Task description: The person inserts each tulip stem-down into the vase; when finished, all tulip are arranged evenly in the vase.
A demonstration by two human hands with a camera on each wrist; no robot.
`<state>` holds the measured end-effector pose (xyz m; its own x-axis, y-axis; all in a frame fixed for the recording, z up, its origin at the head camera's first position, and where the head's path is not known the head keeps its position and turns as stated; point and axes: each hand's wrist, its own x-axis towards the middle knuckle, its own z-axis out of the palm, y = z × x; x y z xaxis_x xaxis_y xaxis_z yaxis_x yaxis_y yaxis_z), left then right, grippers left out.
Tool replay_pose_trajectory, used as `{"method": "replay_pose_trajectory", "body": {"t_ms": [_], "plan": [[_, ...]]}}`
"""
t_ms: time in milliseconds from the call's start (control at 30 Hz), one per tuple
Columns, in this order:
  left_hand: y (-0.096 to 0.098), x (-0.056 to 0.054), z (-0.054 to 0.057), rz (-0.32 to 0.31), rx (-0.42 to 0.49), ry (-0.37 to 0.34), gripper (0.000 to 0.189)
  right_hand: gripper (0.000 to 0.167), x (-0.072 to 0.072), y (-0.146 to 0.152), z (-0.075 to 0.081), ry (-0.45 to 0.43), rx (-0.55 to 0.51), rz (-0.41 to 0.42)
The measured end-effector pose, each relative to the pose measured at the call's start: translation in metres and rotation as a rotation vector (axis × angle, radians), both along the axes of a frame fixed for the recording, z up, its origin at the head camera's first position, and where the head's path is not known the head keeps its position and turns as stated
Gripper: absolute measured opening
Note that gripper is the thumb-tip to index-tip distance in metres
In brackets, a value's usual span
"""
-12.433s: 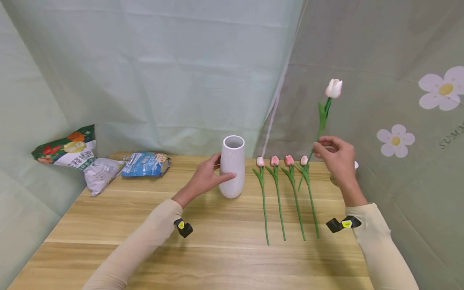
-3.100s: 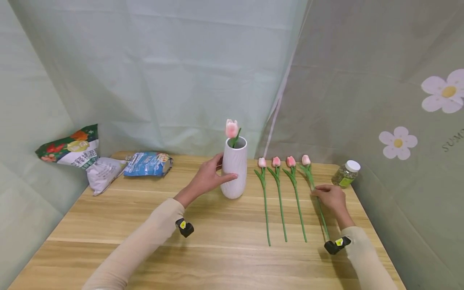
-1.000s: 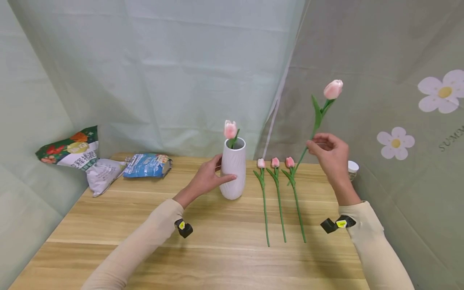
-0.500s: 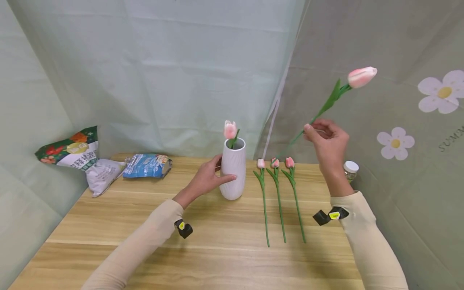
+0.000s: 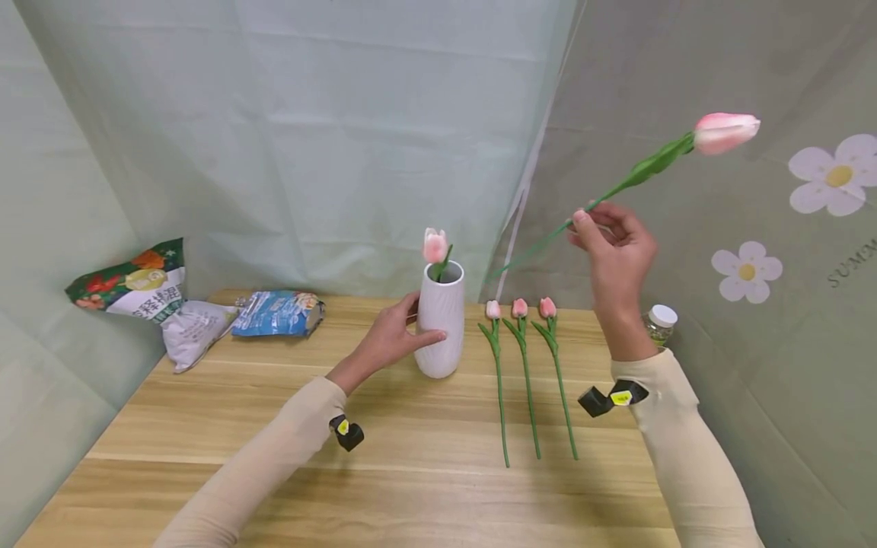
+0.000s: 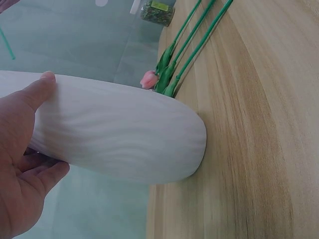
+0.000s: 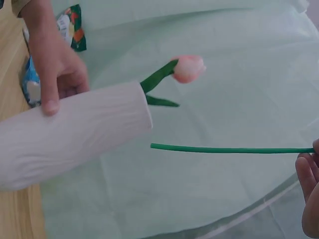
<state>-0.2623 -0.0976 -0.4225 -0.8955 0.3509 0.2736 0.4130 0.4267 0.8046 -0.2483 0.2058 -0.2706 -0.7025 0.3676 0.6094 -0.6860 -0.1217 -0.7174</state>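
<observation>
A white ribbed vase (image 5: 440, 327) stands upright on the wooden table, one pink tulip (image 5: 435, 246) showing above its mouth. My left hand (image 5: 390, 335) grips the vase from the left, thumb across the front; the left wrist view shows the thumb and fingers round its wall (image 6: 114, 129). Up at the right, my right hand (image 5: 620, 247) pinches a second pink tulip (image 5: 726, 133) by its stem. This tulip slants, bloom to the upper right and bare stem end toward the vase. In the right wrist view the stem (image 7: 229, 150) ends just beyond the vase mouth.
Three more tulips (image 5: 530, 373) lie in a row right of the vase. A white-lidded jar (image 5: 661, 323) stands at the right edge, partly behind the right wrist. At the back left are a blue packet (image 5: 277, 313) and a green-and-white bag (image 5: 137, 281). Curtains hang behind.
The first tulip went into the vase; the right hand then picked up another from the row. Over the last second it rose and the tulip tilted rightward. The left hand stays on the vase.
</observation>
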Motion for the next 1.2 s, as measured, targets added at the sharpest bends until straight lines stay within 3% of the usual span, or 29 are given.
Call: {"method": "replay_pose_trajectory", "body": {"t_ms": [300,533,900,1200], "plan": [[0.001,0.001,-0.001,-0.002,-0.002,-0.007,0.079,0.014,-0.002,-0.018,0.012,0.066,0.013,0.012],[0.001,0.001,0.000,0.004,-0.011,-0.006,0.080,0.016,-0.004,-0.032,0.012,0.019,-0.020,0.072],[0.001,0.000,-0.001,0.002,-0.012,-0.002,0.082,0.011,-0.015,-0.046,-0.014,-0.013,0.082,0.069],[0.001,0.001,0.001,0.004,-0.009,0.009,0.080,0.012,-0.019,-0.063,-0.034,-0.095,0.098,0.109]]}}
